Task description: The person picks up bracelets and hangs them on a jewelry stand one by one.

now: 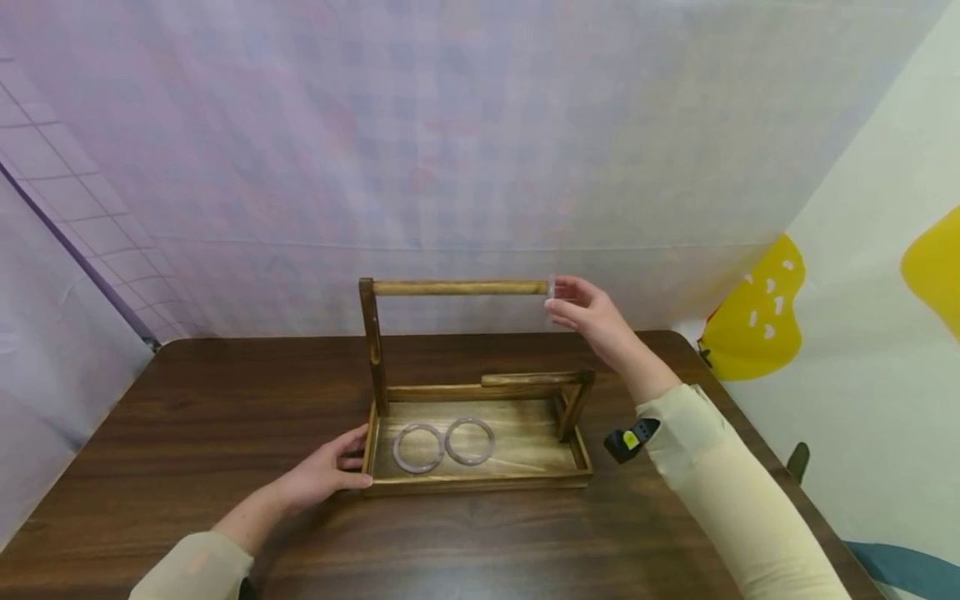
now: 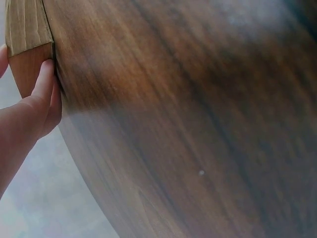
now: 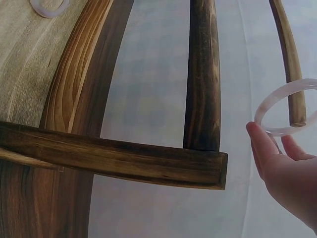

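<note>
A wooden jewelry stand (image 1: pixel 480 482) has a shallow tray base, a long upper rod (image 1: pixel 461 287) on a left post and a shorter lower rod (image 1: pixel 532 379) on a right post. My right hand (image 1: pixel 596 317) pinches a pale translucent bangle (image 3: pixel 271 100) at the free right end of the upper rod. In the right wrist view the rod's tip pokes through this ring. Two more bangles, one on the left (image 1: pixel 418 472) and one on the right (image 1: pixel 470 462), lie side by side in the tray. With thumb and fingers, my left hand (image 1: pixel 326 473) grips the tray's front left corner.
The stand is on a dark brown wooden table (image 1: pixel 247 400). A pale checked curtain (image 1: pixel 465 150) hangs behind its far edge. On the right, a white wall carries yellow shapes (image 1: pixel 757 325). A black strap device (image 1: pixel 632 440) is on my right wrist.
</note>
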A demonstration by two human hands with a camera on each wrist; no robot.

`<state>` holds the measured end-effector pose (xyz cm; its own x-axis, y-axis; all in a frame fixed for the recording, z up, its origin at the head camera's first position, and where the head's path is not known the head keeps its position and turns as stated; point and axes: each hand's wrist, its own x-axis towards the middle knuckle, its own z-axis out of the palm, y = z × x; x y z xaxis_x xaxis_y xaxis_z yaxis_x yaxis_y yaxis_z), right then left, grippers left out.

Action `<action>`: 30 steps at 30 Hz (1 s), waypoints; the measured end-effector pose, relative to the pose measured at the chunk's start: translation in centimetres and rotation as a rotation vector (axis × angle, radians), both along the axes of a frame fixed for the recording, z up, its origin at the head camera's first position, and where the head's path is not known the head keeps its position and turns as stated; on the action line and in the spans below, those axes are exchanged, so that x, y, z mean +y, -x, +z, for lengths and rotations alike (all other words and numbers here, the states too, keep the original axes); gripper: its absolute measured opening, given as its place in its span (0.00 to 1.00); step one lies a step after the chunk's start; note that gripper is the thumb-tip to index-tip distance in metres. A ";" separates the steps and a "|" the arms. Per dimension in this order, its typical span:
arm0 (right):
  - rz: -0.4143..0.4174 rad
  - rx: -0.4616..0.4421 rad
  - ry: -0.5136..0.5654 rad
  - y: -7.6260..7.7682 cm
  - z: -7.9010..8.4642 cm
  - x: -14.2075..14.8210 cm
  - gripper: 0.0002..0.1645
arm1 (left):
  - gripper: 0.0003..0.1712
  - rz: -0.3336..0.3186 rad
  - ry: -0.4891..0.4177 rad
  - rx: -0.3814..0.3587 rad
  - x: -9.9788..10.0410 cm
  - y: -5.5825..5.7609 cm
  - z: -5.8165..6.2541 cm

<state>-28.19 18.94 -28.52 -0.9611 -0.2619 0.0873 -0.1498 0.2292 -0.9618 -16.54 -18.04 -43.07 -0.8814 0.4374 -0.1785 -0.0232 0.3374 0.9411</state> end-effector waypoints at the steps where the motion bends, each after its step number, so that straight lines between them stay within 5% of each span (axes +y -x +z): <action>1: 0.001 0.001 0.001 0.0 0.0 0.0 0.33 | 0.50 -0.004 0.001 0.004 0.0 0.0 0.0; 30: -0.007 0.006 -0.017 0.4 -0.6 -0.9 0.34 | 0.49 0.013 -0.004 -0.002 0.1 0.1 -0.1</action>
